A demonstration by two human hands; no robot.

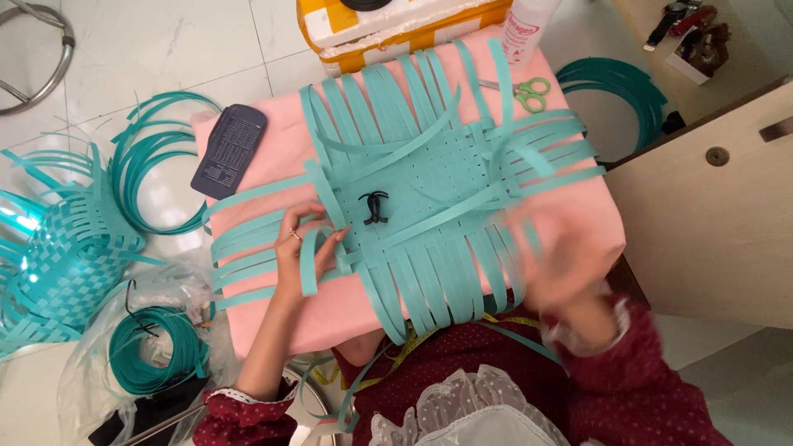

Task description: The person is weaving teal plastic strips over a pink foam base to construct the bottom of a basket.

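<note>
A flat woven mat of teal plastic strips (429,177) lies on a pink-covered surface (273,149), loose strip ends fanning out on all sides. My left hand (299,244) pinches a looped teal strip (310,260) at the mat's left edge. A black clip (373,207) sits on the weave just right of that hand. My right hand (553,256) is blurred with motion over the strip ends at the mat's lower right; I cannot make out its fingers or whether it holds anything.
Green-handled scissors (529,92) and a white bottle (529,29) lie at the far edge, a dark flat case (230,150) at the left. A half-woven teal basket (58,264) and strip coils (153,351) sit on the floor at left. A wooden cabinet (710,215) stands at right.
</note>
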